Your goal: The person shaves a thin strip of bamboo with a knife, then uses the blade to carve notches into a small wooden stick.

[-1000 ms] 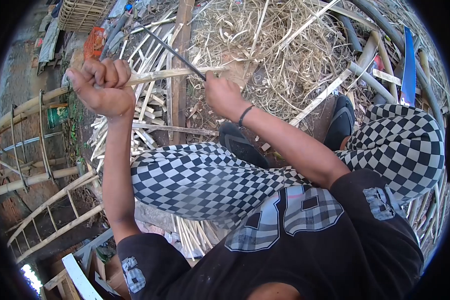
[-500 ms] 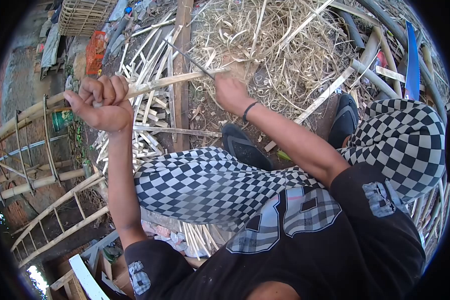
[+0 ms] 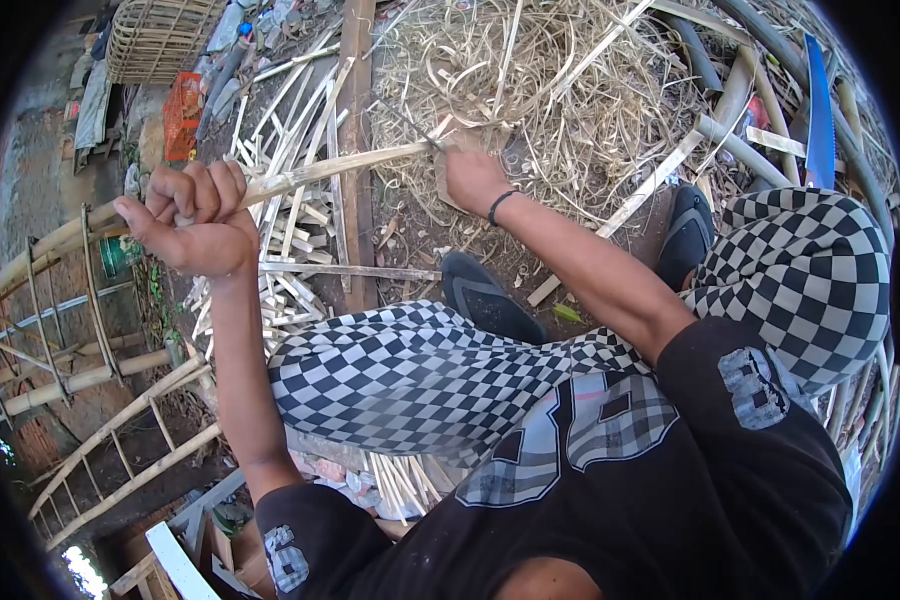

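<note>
My left hand [image 3: 195,220] is closed around a long pale bamboo strip [image 3: 335,165], which slants slightly upward to the right. At the strip's right end, my right hand [image 3: 475,182] is closed on a knife with a thin dark blade [image 3: 406,122]. The blade lies across the strip and points to the upper left; the handle is hidden in my fingers. Below the strip lie several cut bamboo pieces [image 3: 295,215] in a loose heap. Curly bamboo shavings [image 3: 570,100] cover the ground beyond my right hand.
A wooden plank [image 3: 357,100] runs along the ground under the strip. My sandalled feet [image 3: 490,298] stand apart. A blue saw blade [image 3: 820,115] leans among poles at right. A woven basket [image 3: 165,40] and orange crate [image 3: 181,115] stand at upper left, above a bamboo ladder [image 3: 130,450].
My right hand and the knife have moved slightly right along the strip to its end. The left hand has shifted a little left and down, still gripping the strip.
</note>
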### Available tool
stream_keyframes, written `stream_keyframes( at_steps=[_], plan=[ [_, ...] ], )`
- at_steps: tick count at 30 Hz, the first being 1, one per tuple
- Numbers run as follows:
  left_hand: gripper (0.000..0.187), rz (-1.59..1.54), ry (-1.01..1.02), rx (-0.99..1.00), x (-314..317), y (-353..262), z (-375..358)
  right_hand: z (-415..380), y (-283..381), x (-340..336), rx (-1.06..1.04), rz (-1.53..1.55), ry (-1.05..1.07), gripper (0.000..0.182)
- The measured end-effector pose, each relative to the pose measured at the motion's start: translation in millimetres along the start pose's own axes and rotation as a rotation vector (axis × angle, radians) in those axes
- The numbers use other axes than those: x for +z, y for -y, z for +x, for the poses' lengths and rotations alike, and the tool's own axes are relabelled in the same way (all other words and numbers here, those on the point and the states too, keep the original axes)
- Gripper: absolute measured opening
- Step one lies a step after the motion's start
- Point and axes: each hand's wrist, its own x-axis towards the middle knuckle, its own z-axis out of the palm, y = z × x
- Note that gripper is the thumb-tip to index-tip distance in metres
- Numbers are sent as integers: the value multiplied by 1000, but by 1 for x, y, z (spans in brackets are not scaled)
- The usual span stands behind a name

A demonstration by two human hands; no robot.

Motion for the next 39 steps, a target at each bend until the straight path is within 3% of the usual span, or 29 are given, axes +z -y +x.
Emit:
stream_keyframes(
  at_steps=[6,9,13,16,20,22,25,29,32,35,39],
  plan=[
    [61,49,-128,9,1,-8,3,-21,94,-56,-129,262,-14,25],
    [61,90,-188,9,-3,-9,5,-22,86,-41,-219,310,-85,27],
    [61,50,-162,-2,-8,-8,5,-5,-27,28,109,227,18,24],
    [61,22,-134,-13,-5,-5,9,-1,-5,7,41,89,-23,24],
    [60,56,-195,7,-11,-3,13,-17,66,-35,11,160,2,26],
    [60,69,-226,19,-14,-5,10,-23,87,-40,-143,272,4,26],
    [60,70,-261,13,-17,-3,12,-17,46,-2,-166,215,-67,24],
    [58,33,-256,-18,-24,1,8,-18,-69,35,141,-51,44,21],
    [54,-29,-143,-44,-28,2,10,-10,-35,27,253,-21,111,21],
    [43,-72,99,-115,-30,-3,14,-7,-29,26,278,91,189,28],
    [38,-49,-119,-40,-17,2,23,-12,-31,20,368,226,247,31]
  ],
)
